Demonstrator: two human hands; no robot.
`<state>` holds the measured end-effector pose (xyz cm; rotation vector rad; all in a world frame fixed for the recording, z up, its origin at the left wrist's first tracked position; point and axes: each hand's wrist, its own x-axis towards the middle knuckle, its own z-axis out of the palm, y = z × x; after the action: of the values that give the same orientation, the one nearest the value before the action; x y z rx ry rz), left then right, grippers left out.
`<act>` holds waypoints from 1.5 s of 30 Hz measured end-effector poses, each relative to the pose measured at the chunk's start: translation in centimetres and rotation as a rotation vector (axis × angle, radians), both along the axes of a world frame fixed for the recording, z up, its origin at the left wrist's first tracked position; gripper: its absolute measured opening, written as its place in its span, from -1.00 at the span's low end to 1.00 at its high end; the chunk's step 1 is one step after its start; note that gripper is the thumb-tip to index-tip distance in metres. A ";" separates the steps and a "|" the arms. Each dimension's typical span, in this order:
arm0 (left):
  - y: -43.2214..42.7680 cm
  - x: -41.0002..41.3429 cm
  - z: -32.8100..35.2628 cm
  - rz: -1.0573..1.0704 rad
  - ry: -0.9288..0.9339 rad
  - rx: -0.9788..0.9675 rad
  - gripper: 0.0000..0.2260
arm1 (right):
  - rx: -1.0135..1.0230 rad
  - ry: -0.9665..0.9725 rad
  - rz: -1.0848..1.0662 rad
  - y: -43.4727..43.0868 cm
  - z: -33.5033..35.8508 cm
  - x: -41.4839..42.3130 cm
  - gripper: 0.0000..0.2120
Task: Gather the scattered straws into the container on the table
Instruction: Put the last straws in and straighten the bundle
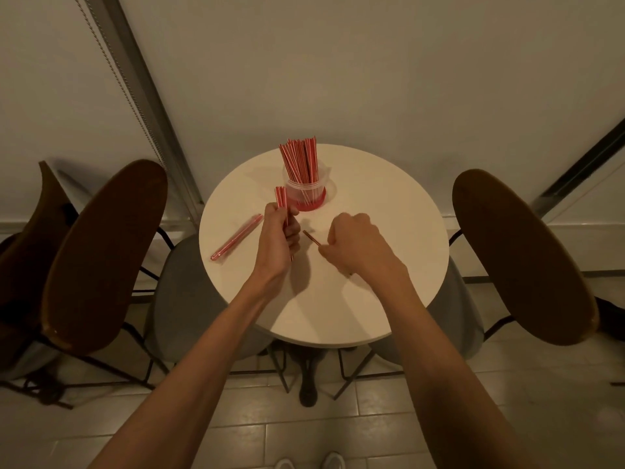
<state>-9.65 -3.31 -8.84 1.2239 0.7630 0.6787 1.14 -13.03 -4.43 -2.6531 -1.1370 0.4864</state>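
while our left hand (279,228) grips a straw bundle (281,197) beside the container (306,194), our right hand (351,243) pinches one straw (311,237); next we likely drop them in.

I see dim, warm, yellowish light from overhead. My hands (280,231) throw soft shadows toward the near edge of the round table (389,299). The centre is fairly sharp; wide-angle distortion bends the chairs (105,258) at the frame's sides.
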 end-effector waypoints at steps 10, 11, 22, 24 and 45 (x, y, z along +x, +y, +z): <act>-0.3 -0.2 0.5 0.032 0.091 -0.028 -0.74 | -0.089 -0.154 0.071 0.4 -0.7 -2.3 -0.86; -0.3 -0.3 0.6 0.031 0.098 -0.017 -0.74 | -0.073 -0.165 0.075 0.4 -0.7 -2.5 -0.85; -0.4 -0.4 1.3 0.013 0.018 -0.068 -0.69 | 0.603 0.217 -0.130 1.4 -0.5 -1.9 -0.91; -0.9 -0.5 1.7 0.011 -0.038 -0.127 -0.69 | 0.640 0.269 -0.146 1.5 -0.3 -1.8 -0.95; 0.9 -0.6 2.6 -0.101 -0.039 0.042 -0.68 | 0.843 0.171 -0.133 2.3 1.9 -0.3 -0.82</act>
<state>-10.25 -2.43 -6.26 1.2755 0.6532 0.6368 0.81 -10.73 -2.54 -1.8913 -0.8451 0.1447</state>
